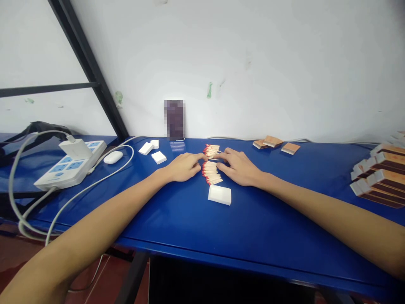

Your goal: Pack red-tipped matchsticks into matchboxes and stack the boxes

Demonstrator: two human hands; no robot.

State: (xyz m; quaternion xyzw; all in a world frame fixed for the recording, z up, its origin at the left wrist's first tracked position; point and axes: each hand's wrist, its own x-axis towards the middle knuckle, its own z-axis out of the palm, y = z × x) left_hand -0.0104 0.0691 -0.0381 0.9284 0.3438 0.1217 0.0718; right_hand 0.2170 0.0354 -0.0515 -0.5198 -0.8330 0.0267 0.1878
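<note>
Two small heaps of red-tipped matches lie on the blue table (177, 219), a far heap (211, 150) and a near heap (211, 173). My left hand (183, 166) rests palm down left of them, its fingertips touching the matches between the heaps. My right hand (238, 168) lies palm down on the right, fingers reaching to the same spot. Both hands have their fingers stretched flat and hold nothing. A white matchbox tray (219, 195) sits just in front of the near heap.
Three white trays (152, 150) lie at the back left, beside a white earbud case (113, 157), a power strip (71, 164) with a charger and cables. Brown matchbox sleeves (275, 145) lie at the back; stacked matchboxes (378, 177) stand at the right edge. A blurred upright object (174, 120) leans on the wall.
</note>
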